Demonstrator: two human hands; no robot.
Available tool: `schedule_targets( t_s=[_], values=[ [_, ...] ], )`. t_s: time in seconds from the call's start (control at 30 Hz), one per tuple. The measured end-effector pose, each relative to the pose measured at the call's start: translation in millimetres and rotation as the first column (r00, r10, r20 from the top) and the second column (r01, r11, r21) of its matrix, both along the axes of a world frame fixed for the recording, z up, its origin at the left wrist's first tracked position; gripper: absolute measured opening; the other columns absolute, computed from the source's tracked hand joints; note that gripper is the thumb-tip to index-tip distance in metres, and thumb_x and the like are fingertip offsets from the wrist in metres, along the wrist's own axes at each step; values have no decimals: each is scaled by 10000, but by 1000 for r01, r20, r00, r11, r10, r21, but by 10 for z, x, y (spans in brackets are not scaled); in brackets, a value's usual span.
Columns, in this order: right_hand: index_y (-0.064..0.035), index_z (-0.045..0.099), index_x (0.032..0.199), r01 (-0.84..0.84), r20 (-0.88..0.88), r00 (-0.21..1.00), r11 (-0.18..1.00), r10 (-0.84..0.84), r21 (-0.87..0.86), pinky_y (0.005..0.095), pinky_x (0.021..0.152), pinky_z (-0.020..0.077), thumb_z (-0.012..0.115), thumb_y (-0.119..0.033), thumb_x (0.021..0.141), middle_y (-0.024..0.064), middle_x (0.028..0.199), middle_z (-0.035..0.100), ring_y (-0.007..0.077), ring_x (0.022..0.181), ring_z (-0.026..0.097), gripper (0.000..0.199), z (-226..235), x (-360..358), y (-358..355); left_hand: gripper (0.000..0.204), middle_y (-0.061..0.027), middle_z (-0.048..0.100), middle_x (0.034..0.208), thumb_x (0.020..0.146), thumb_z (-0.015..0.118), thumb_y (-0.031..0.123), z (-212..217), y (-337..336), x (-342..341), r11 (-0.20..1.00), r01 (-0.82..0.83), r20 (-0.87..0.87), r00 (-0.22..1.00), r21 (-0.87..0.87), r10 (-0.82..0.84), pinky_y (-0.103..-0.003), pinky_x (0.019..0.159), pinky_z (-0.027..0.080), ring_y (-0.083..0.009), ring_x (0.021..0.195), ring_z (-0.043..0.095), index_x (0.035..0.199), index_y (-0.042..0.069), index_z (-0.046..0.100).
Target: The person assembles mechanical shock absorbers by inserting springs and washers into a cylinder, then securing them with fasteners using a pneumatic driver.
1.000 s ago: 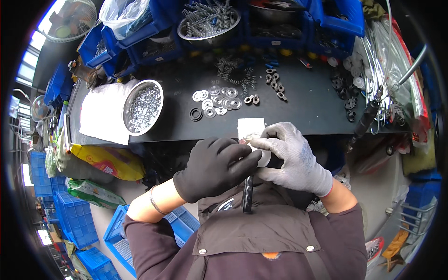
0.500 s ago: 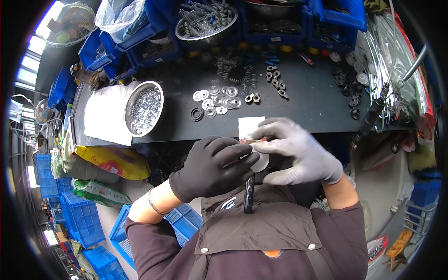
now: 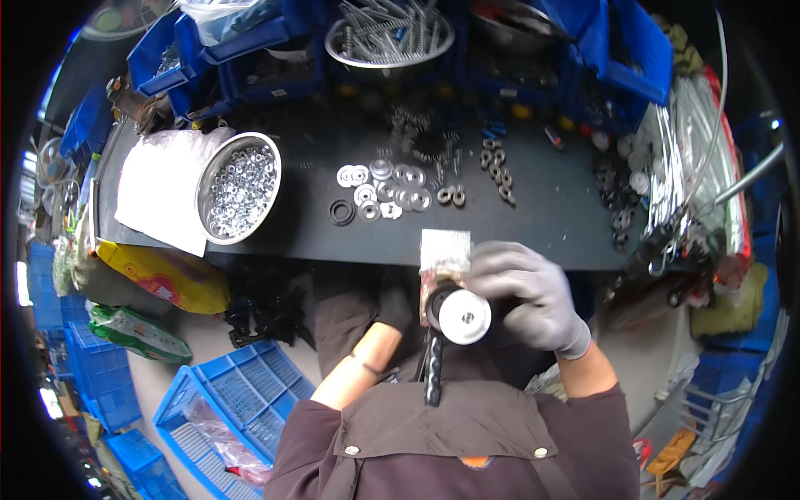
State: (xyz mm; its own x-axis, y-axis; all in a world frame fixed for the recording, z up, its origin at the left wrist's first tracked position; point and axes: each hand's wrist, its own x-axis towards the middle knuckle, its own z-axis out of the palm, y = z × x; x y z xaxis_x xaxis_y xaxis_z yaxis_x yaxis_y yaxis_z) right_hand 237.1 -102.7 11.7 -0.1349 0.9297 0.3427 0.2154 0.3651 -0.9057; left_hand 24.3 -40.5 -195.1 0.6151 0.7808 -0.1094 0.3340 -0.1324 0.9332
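Observation:
A small clamping fixture with a white block (image 3: 446, 247) on top stands at the table's front edge. On it sits a pale round metal disc (image 3: 479, 327) with a small hub in its centre, and a dark ring (image 3: 435, 302) shows beside it. A black ribbed handle (image 3: 432, 375) points down from the fixture toward my body. My right hand (image 3: 533, 296), in a grey glove, is just right of the disc with fingers curved and apart, nothing visible in them. Lower than the table edge, my left hand (image 3: 397, 305) in a black glove is dark; its fingers cannot be made out.
On the black table (image 3: 308, 229) lie flat washers (image 3: 387, 192), black rings (image 3: 341, 212), springs (image 3: 417, 133) and small metal fittings (image 3: 497, 167). A steel bowl of nuts (image 3: 242, 187) stands left, a bowl of springs (image 3: 390, 62) behind. Blue bins line the back; a blue crate (image 3: 242, 400) is lower left.
My left hand has left the fixture and dropped below the table edge. My right hand has drawn slightly right and down, and the disc is now uncovered. The view has shifted.

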Motion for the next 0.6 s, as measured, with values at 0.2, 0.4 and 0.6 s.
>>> schedule_targets(
  t_s=[0.2,0.4,0.6],
  values=[
    [-1,647,948,18,-228,973,991,-48,-131,400,969,429,733,-423,749,189,1119,617,317,1092,564,475,-300,24,-49,272,-109,636,1105,928,554,117,-425,-34,370,999,46,92,995,6,-46,-316,821,509,-209,986,610,1178,27,608],
    [-36,480,1332,51,467,884,995,-8,-80,450,1046,361,856,-302,591,175,1354,502,342,1257,488,872,-604,-546,-87,305,-102,643,1127,914,577,123,-901,-71,77,991,129,72,989,-33,-126,-318,783,511,-210,946,622,1204,33,603],
    [-63,510,1286,156,524,842,988,-127,-11,470,1021,386,843,-329,602,149,1293,541,368,1211,514,806,-695,-582,-101,341,-95,649,1148,901,599,130,-1429,-207,-22,957,266,-38,961,-112,-272,-321,744,512,-210,907,633,1230,38,598]
  ],
)
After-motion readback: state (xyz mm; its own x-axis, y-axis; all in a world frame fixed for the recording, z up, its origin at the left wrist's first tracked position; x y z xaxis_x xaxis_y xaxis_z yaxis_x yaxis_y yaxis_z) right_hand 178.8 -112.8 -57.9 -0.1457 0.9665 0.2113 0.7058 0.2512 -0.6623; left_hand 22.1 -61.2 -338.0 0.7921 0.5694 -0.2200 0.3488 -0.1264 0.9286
